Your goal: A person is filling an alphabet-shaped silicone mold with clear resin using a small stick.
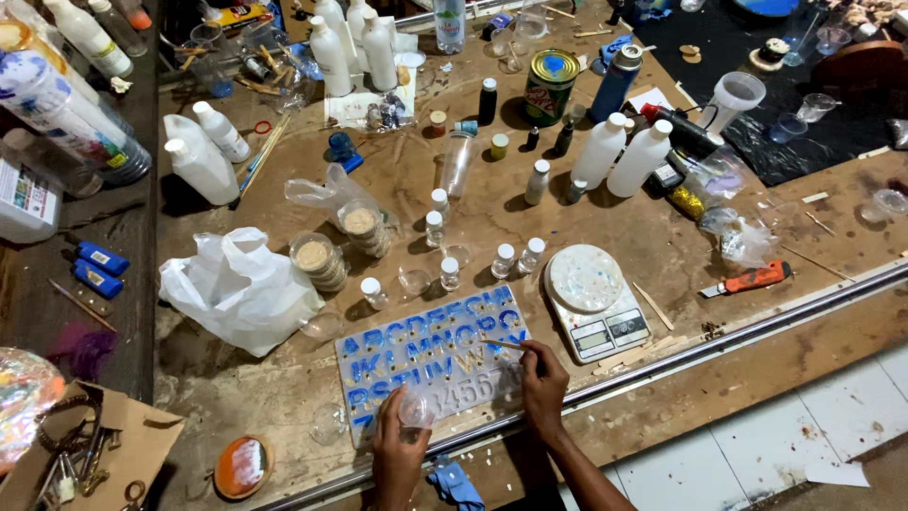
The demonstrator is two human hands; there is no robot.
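Observation:
A clear silicone letter mould [430, 355] with blue-filled letter shapes lies on the wooden table [605, 227] near its front edge. My left hand [397, 445] holds a small clear plastic cup [416, 410] over the mould's lower edge. My right hand [544, 378] pinches a thin wooden stick [501, 344] whose tip reaches into the mould's middle rows.
A small white digital scale [594, 301] stands right of the mould. Several small vials [449, 273] and stacked round containers [320, 260] sit behind it, beside a crumpled white plastic bag [236, 284]. White bottles [619, 153], a green tin [551, 83] and an orange utility knife [752, 278] lie farther out.

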